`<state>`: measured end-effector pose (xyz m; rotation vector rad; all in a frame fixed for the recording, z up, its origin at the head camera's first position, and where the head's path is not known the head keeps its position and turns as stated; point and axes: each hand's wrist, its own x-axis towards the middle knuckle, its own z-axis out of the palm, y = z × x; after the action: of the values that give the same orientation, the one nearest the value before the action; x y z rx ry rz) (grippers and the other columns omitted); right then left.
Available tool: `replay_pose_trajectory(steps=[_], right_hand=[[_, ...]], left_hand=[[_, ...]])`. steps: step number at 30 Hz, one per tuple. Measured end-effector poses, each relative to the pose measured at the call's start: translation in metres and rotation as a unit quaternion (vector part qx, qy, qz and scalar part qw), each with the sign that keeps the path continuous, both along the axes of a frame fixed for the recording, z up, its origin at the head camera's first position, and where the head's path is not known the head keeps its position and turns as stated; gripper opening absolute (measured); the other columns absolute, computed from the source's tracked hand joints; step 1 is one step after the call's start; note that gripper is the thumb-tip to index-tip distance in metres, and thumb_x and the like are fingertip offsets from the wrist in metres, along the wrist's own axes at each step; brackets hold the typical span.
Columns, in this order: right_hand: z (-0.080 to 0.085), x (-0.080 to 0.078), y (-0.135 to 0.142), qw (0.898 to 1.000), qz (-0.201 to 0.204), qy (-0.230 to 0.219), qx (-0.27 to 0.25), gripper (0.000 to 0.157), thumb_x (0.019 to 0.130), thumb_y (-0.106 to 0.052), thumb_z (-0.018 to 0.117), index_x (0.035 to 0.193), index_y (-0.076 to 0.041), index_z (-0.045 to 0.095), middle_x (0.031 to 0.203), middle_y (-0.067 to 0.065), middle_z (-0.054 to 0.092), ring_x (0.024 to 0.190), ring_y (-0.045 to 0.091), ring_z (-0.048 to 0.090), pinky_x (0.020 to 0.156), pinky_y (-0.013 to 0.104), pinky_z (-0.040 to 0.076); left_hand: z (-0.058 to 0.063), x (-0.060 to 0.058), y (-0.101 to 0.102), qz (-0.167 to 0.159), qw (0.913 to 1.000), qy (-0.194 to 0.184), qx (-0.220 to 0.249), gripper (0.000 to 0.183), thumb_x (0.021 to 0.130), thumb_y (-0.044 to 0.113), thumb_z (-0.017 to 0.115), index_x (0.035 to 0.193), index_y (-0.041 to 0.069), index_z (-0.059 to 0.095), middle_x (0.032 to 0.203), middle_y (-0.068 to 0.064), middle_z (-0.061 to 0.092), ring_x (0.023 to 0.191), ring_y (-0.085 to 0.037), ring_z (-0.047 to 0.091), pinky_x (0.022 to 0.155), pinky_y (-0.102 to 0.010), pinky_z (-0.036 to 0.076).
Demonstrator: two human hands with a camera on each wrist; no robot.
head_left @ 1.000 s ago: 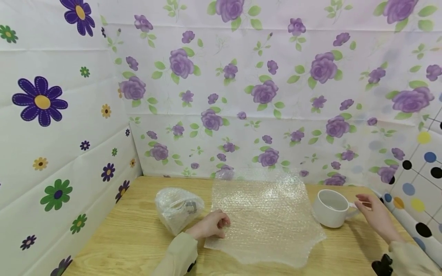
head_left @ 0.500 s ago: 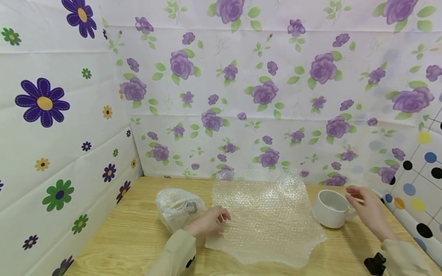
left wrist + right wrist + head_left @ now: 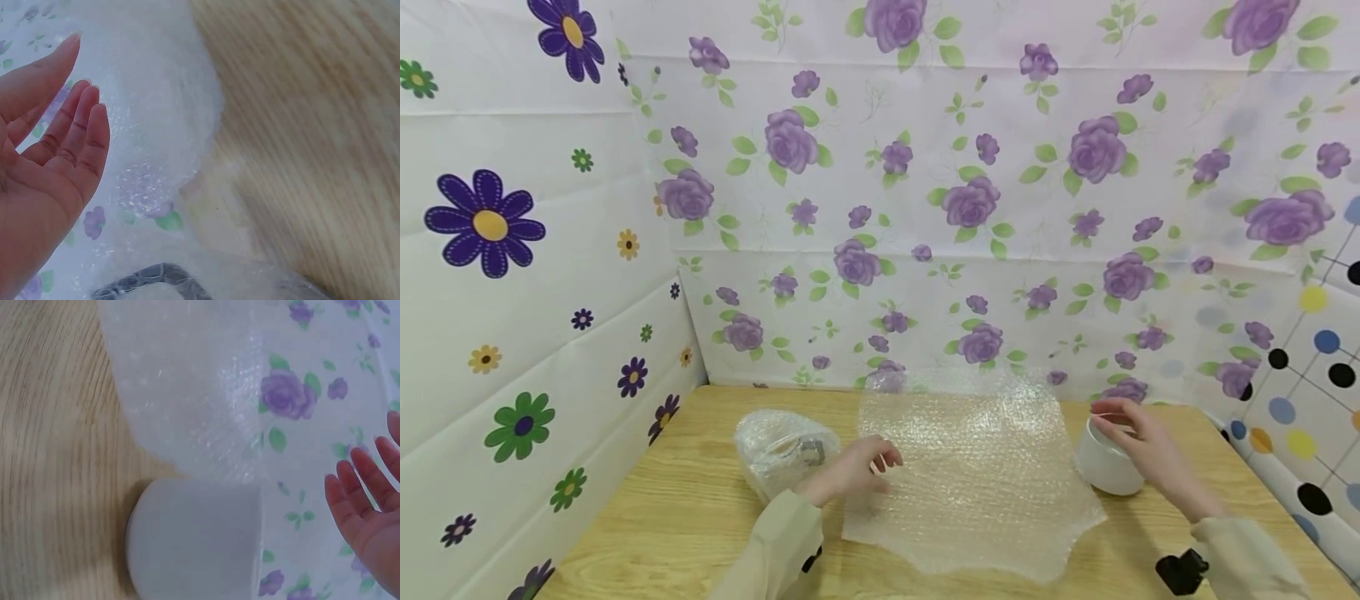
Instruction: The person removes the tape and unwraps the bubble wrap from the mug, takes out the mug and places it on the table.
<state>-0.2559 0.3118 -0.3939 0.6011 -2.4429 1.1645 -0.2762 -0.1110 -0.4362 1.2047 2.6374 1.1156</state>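
Two hands in play, left hand and right hand! Two sleeves to match, left sleeve, right sleeve. One mug on the right, one wrapped bundle on the left, one bubble-wrap sheet between, one table, and three patterned hangings: left, far, right!

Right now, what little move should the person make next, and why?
Probably lower the right grip onto the smooth white round mug: it hangs over the mug's rim, holding nothing, and the right wrist view shows a gap between them. The clear plastic bubble-wrap sheet lies spread out beside the mug.
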Motion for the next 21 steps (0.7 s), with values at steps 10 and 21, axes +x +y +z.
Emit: replay_pose_trajectory(steps=[10, 21], right_hand=[[0.020, 0.001, -0.051, 0.996, 0.076, -0.013, -0.051, 0.027, 0.091, -0.008, 0.055, 0.116, -0.002, 0.052, 0.109, 0.013, 0.055, 0.094, 0.009, 0.053, 0.074, 0.022, 0.046], [0.031, -0.008, -0.098, 0.991, 0.123, -0.005, -0.056, 0.024, 0.087, -0.011, 0.061, 0.109, -0.006, 0.055, 0.103, 0.009, 0.057, 0.091, 0.018, 0.057, 0.072, 0.029, 0.049]], left_hand=[[0.031, 0.007, 0.004, 0.030, 0.9984, -0.047, 0.008, 0.031, 0.073, -0.001, 0.073, 0.101, 0.001, 0.059, 0.094, -0.008, 0.054, 0.086, -0.030, 0.053, 0.068, -0.026, 0.047], [0.046, 0.006, 0.001, 0.015, 0.9969, -0.072, 0.028, 0.033, 0.076, 0.004, 0.072, 0.106, 0.003, 0.059, 0.097, -0.001, 0.054, 0.090, -0.031, 0.052, 0.071, -0.027, 0.047]])
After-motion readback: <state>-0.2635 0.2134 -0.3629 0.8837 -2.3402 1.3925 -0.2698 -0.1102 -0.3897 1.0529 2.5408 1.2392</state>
